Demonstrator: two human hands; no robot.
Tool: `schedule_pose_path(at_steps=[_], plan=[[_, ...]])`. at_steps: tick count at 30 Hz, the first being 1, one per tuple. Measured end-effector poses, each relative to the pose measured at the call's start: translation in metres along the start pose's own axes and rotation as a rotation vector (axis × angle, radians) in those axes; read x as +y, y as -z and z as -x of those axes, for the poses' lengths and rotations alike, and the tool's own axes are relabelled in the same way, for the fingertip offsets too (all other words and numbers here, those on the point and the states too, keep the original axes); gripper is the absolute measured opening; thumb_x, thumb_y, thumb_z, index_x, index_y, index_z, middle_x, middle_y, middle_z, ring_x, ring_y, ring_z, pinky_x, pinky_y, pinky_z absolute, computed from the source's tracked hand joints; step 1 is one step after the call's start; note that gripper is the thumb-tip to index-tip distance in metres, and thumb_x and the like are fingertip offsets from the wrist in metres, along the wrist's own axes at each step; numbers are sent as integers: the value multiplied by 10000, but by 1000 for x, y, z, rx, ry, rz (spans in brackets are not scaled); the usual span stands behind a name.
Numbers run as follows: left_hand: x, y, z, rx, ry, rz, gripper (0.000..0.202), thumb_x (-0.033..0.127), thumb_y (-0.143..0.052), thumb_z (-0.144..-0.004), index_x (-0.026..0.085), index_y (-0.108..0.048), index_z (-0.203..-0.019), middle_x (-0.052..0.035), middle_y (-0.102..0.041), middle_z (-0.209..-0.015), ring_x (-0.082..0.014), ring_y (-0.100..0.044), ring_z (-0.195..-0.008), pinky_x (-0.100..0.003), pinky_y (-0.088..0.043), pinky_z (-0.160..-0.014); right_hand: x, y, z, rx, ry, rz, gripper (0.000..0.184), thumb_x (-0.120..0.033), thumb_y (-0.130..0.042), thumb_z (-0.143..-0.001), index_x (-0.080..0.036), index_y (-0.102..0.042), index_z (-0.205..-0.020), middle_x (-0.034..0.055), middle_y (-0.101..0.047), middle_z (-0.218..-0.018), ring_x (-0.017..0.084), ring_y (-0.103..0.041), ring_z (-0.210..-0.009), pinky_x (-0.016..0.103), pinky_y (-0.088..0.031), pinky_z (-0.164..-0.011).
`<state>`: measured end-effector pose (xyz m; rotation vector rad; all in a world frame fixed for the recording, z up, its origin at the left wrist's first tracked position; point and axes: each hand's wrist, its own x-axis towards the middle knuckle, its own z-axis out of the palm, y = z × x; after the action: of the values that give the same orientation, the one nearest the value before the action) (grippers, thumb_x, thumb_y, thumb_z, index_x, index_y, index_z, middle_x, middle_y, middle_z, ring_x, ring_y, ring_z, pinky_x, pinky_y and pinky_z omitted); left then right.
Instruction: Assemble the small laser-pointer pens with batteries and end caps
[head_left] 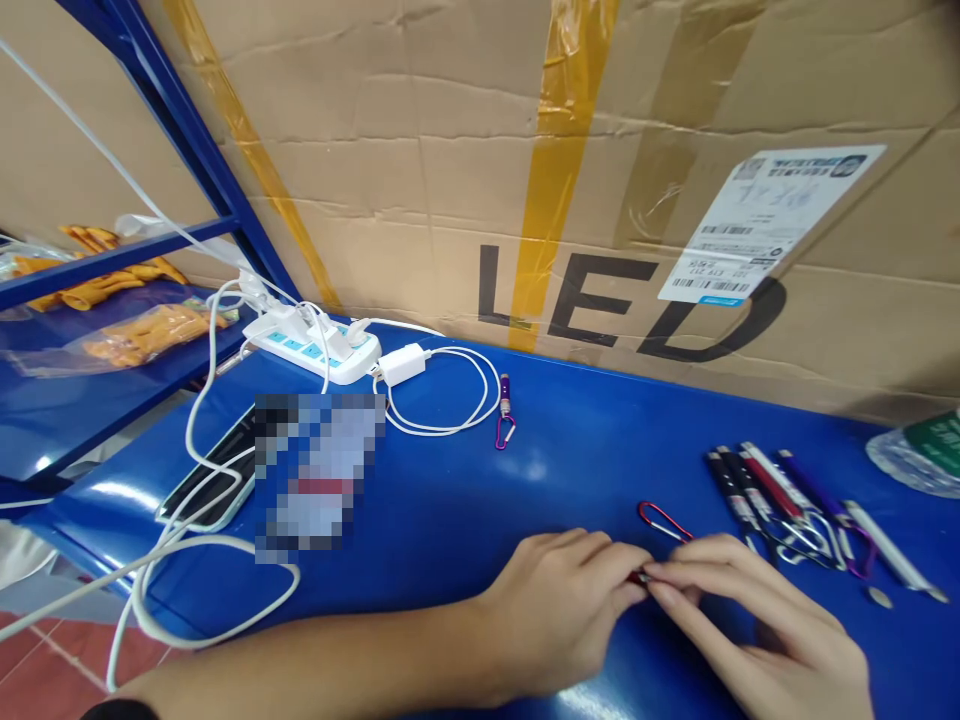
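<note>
My left hand [566, 605] and my right hand [757, 625] meet over the blue table, fingertips pinched together. Between them is what looks like a small red keychain light [639, 577], mostly covered by the fingers. A red carabiner clip [670, 519] shows just behind my right fingertips; whether it joins the held piece I cannot tell. Right of the hands lie several keychain lights in black, red, purple and silver, among them a purple one [810, 485] and a silver one [885, 545]. A small round metal piece [878, 597] is close by.
A purple keychain light [505, 395] lies near a white charger [403, 364]. Further left are a power strip [352, 370], loose white cables and a phone [214, 495]. A large cardboard box [420, 200] stands behind the table [450, 500]. A clear bottle [911, 460] is at right.
</note>
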<state>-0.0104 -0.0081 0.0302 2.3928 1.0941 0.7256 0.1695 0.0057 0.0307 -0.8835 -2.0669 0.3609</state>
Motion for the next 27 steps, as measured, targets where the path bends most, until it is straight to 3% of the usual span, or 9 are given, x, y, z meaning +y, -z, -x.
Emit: schedule_pose_path(at_steps=[6,12,27], plan=[[1,0,-1,7,13,7,173,130,-383,-923,126,-535,-1004,-53,-641,-908,-180,-600,-799,-270,-482,-744,1,1,0,-12,-15,-10,140,-120,-634,-774,-227,-645,-863,6,-619,-768,100,-607,-555,201,-528,-515],[4,0,-1,11,34,-33,180,149,-360,-938,154,-522,-1015,-44,-644,-945,-179,-604,-833,-286,-489,-769,-1,2,-2,24,-57,-13,50,-173,-661,-754,-210,-674,-785,20,-651,-722,117,-607,-520,207,-529,-470],[6,0,-2,-41,51,-68,145,151,-403,-930,152,-512,-1027,-45,-646,-958,-189,-623,-853,-290,-498,-788,6,6,-2,21,-76,-15,39,-221,-693,-723,-206,-677,-692,9,-664,-666,140,-653,-551,192,-555,-507]])
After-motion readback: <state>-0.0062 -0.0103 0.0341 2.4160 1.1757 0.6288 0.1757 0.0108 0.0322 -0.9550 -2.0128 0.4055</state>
